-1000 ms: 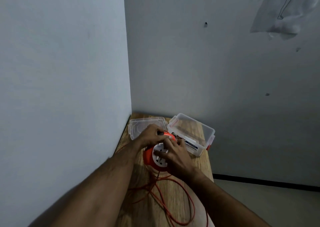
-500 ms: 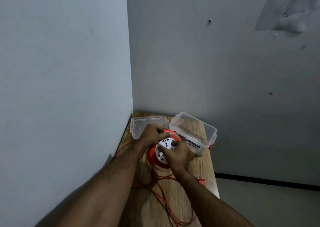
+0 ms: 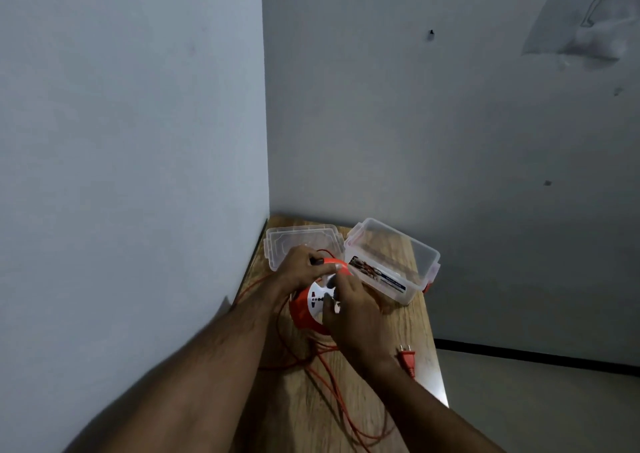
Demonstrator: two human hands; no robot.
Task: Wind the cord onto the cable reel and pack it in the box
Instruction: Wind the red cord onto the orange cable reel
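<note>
Left hand (image 3: 304,267) fingers curled over the orange cable reel (image 3: 304,309) rim, right hand (image 3: 349,309) fingers curled gripping its white face, loose cord (image 3: 332,383) trailing across the tabletop (image 3: 412,328), open box (image 3: 394,262) just beyond

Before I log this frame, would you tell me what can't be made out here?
Head view only:
- Cable reel: far rim hidden by the left hand and right hand.
- Cord: loops run off the bottom edge.
- Box label: too small to read.
- Fingertips: motion-blurred.
</note>
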